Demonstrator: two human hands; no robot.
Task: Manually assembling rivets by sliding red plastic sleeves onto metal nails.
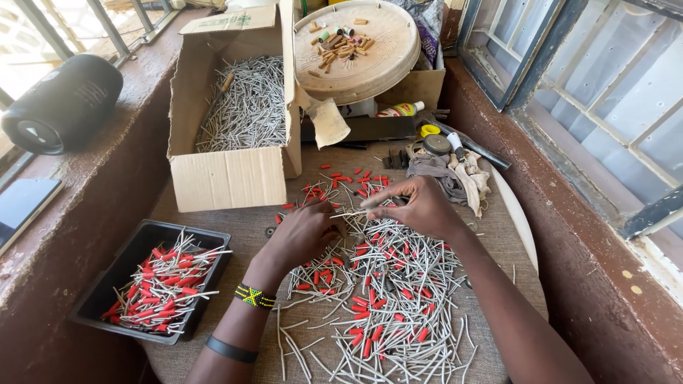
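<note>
Seemingly, the right hand (pixel 420 208) pinched a thin metal pin (pixel 350 212) above the pin pile (pixel 388 299). Beside it, the left hand (pixel 302 238) curled downward, fingertips hidden; its grip was impossible to tell.

Round table (pixel 498 235) draped in grey-brown woven cloth, tucked into a window corner. Spread under and below the fingers (pixel 377 199): loose heap of thin grey metal pins (pixel 405 299) mixed with short red plastic sleeves (pixel 359 178). Left of the fingers, an open brown cardboard box (pixel 228 171) full of the same pins. Lower left, a black rectangular plastic tray (pixel 117 267) of red-tipped pins. Just right of the fingers, crumpled grey and cream rags (pixel 455 178). Beyond, small round tins (pixel 435 144).
</note>
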